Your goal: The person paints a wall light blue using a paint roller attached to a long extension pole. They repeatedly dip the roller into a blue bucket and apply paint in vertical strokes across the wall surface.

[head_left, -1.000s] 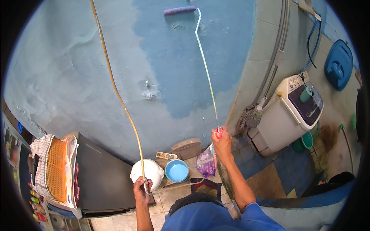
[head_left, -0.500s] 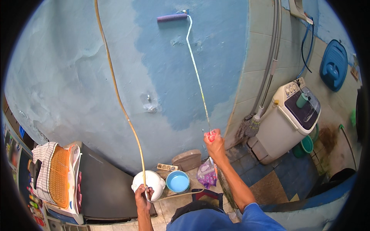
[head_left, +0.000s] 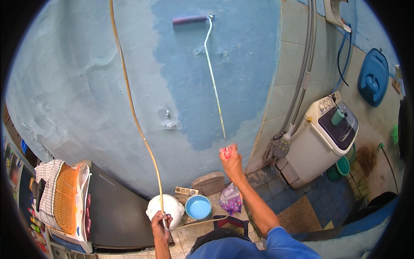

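My right hand (head_left: 231,162) is closed round the red handle of a paint roller (head_left: 214,84) with a long thin rod. Its purple sleeve (head_left: 189,19) lies against the wall (head_left: 185,99) high up, in a darker, freshly blue patch. My left hand (head_left: 161,226) grips a tan hose (head_left: 148,151) that runs up the left part of the wall. A white rounded pot (head_left: 170,206) stands just beyond that hand. To its right sits a small tub (head_left: 199,207) with light blue paint in it.
A dark-topped cabinet (head_left: 112,207) with a basket (head_left: 66,200) on it stands at left. Near the wall's foot are a power strip (head_left: 186,190) and a purple bag (head_left: 231,200). Mops (head_left: 282,145) lean beside a washing machine (head_left: 319,140) at right; a blue washboard basin (head_left: 374,78) hangs beyond.
My right hand has shifted left and slightly toward me, and the roller has moved a little left along the wall. My left hand keeps its hold on the hose.
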### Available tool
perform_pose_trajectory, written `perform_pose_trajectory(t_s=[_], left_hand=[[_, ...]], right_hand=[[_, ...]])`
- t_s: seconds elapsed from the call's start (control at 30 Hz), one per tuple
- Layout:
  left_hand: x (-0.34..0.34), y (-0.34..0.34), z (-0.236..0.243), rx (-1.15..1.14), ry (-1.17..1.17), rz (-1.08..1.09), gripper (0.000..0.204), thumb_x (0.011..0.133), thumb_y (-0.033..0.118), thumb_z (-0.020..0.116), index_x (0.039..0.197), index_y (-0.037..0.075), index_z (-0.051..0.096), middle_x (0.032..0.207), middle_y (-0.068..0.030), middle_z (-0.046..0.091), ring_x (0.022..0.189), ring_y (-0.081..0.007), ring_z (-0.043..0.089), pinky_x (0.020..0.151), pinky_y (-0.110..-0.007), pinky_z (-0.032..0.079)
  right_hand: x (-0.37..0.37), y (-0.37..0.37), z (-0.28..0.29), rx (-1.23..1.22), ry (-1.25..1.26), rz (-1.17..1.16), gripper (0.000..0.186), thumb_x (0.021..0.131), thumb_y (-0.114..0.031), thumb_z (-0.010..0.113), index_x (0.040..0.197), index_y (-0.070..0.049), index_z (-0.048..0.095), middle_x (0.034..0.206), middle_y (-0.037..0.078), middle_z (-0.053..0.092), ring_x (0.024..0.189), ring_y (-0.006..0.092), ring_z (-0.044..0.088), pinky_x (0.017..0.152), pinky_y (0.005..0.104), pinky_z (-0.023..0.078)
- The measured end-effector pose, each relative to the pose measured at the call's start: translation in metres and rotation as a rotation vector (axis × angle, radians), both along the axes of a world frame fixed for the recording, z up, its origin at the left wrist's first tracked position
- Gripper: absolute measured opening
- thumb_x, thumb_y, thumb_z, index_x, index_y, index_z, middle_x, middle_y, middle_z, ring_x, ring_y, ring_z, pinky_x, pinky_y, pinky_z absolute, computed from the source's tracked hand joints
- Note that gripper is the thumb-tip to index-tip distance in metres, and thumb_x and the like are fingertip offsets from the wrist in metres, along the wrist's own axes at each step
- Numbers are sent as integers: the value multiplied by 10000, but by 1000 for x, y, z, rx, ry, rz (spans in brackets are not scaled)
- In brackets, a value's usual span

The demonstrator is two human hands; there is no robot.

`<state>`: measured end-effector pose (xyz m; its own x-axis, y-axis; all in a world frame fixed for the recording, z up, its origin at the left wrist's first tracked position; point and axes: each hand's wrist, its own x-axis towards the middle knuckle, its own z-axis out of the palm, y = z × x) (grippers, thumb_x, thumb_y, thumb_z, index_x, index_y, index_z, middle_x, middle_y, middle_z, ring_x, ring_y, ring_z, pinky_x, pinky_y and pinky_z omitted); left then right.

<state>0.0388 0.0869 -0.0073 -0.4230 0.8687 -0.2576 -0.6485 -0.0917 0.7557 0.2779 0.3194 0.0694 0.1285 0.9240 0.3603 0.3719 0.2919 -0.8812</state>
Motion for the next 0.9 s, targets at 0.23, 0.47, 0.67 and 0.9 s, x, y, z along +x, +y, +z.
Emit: perform_pose_trajectory(t_s=[0.23,0.47,0.67,0.9], left_hand=[[1,4,1,1,-5,12,133,731,192,571,729,76,506,673,-28,518,698,-170,543,651,-297,500],[2,9,-4,38,-12,-27,136,739,190,571,742,65,517,669,-31,519,703,-175,549,645,-298,503],[2,3,2,15,-8,-8,136,735,187,574,740,66,512,669,-32,517,700,-178,552,636,-304,508],[6,6,-4,23,-30,-39,126,745,178,558,734,62,509,666,-41,520,692,-180,558,635,-299,517]], right_hand=[[-13,15,25,83,38,9,309,815,-220,605,941,13,445,666,216,567,661,385,597,577,409,458],[-13,0,-1,55,6,-64,270,817,-195,603,901,11,451,665,213,571,655,385,594,566,403,452],[-1,9,59,-12,56,28,302,801,-218,627,913,10,463,678,204,577,663,358,607,584,400,461],[30,-12,21,118,-92,-141,319,812,-218,606,962,21,457,659,196,579,614,349,602,559,386,463]])
